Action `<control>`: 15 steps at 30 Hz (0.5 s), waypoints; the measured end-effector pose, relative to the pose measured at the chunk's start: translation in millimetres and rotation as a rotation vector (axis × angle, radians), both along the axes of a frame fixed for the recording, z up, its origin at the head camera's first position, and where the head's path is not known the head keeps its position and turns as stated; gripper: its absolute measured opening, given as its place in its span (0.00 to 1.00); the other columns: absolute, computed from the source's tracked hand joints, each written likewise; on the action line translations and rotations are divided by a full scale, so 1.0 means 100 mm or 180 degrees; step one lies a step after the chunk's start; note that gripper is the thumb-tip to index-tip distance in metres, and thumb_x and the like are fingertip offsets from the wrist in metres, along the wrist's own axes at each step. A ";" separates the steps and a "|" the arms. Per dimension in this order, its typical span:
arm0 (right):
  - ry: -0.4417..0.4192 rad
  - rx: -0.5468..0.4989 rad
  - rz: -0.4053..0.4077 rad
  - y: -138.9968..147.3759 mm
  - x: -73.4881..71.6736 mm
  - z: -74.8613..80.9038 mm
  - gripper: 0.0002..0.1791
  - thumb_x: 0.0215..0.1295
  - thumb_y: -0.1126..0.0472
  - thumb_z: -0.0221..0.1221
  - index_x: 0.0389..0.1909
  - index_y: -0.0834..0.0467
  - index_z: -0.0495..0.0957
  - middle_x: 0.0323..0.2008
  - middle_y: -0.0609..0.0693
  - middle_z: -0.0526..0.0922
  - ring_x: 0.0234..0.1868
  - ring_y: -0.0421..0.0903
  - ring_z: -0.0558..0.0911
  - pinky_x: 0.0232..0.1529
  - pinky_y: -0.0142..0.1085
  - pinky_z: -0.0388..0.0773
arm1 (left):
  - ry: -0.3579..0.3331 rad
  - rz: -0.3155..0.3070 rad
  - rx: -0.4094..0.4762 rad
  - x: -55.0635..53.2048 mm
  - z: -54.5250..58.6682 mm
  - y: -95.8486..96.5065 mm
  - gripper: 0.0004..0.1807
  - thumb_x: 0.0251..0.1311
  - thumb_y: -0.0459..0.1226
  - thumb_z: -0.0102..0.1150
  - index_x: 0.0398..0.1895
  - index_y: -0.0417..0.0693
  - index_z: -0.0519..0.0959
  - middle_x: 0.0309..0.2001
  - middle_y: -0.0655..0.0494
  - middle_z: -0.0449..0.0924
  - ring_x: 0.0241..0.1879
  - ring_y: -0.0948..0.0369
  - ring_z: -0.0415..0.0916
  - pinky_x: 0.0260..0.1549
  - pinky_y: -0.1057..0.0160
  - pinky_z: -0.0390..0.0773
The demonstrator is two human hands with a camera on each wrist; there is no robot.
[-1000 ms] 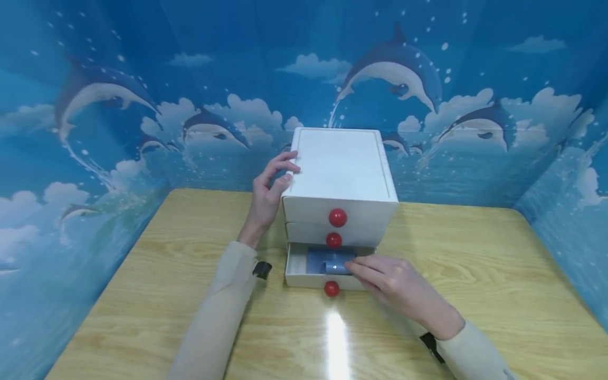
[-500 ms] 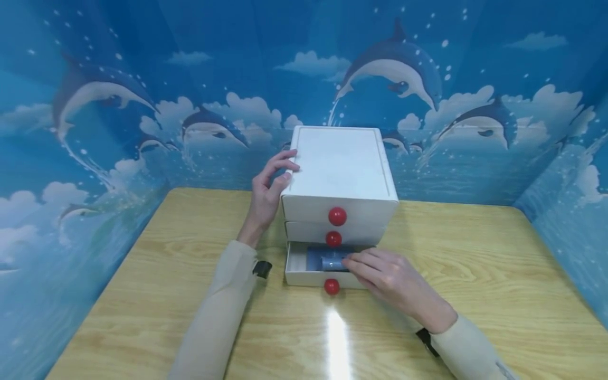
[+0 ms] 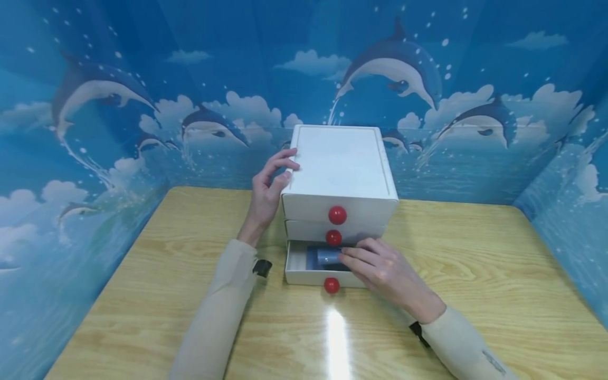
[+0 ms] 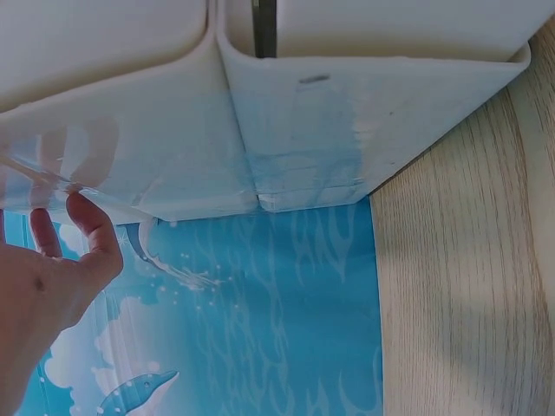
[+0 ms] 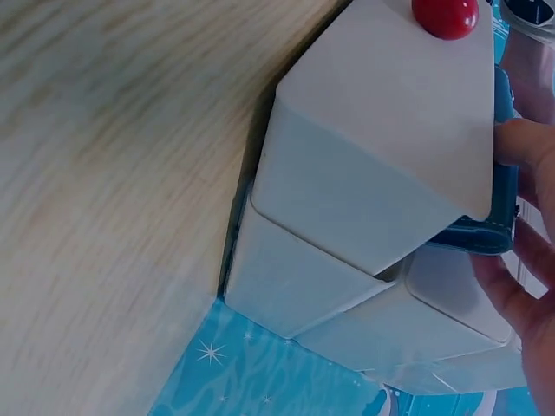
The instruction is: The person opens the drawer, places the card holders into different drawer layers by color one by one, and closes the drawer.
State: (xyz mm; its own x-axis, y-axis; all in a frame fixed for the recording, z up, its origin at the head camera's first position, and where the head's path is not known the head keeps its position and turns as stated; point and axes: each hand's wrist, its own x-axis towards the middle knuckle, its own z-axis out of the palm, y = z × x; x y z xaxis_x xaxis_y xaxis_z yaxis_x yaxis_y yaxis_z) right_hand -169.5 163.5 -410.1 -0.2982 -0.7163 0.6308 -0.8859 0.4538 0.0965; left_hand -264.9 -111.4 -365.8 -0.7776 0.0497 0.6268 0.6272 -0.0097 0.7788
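Note:
A white cabinet (image 3: 339,163) has three drawers with red knobs; its bottom drawer (image 3: 309,277) is pulled out. A dark blue stitched case (image 5: 486,234) lies in that drawer, its blue surface (image 3: 311,258) partly covered in the head view. Over it, my right hand (image 3: 387,269) pinches a shiny grey-blue cylinder (image 3: 328,257) lying sideways. The cylinder's round end (image 5: 531,10) looks ringed and dark inside in the right wrist view; its exact kind is unclear. My left hand (image 3: 268,198) rests on the cabinet's left side, fingertips over the top edge.
The cabinet stands at the back of a wood-grain table (image 3: 157,295). Behind it hangs a blue backdrop (image 3: 228,63) printed with dolphins and clouds, which also closes in both sides. The upper and middle drawers are closed.
My right hand has moved left and further back over the bottom drawer, and the cylinder has moved with it. My left hand stays on the cabinet.

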 end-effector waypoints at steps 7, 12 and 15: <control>0.0030 -0.0058 -0.0010 -0.03 -0.01 -0.01 0.23 0.42 0.65 0.78 0.44 0.54 0.90 0.40 0.48 0.92 0.34 0.43 0.78 0.31 0.29 0.74 | 0.0036 -0.0014 0.0001 -0.01 0.00 0.00 0.18 0.70 0.39 0.50 0.49 0.33 0.80 0.69 0.45 0.74 0.77 0.45 0.59 0.78 0.49 0.56; -0.0067 0.0023 -0.0001 -0.02 0.02 -0.02 0.22 0.44 0.64 0.78 0.45 0.54 0.90 0.41 0.49 0.92 0.35 0.42 0.80 0.29 0.26 0.76 | 0.0010 0.0017 -0.0005 0.00 0.00 0.00 0.18 0.70 0.39 0.50 0.49 0.33 0.80 0.69 0.46 0.74 0.77 0.53 0.61 0.78 0.52 0.56; -0.0159 0.0085 -0.0007 -0.02 0.03 -0.04 0.21 0.45 0.63 0.78 0.45 0.54 0.89 0.42 0.49 0.92 0.37 0.43 0.82 0.33 0.29 0.80 | -0.0004 0.0020 -0.0011 0.01 0.00 0.00 0.18 0.70 0.39 0.50 0.49 0.33 0.80 0.69 0.47 0.74 0.77 0.57 0.62 0.78 0.51 0.56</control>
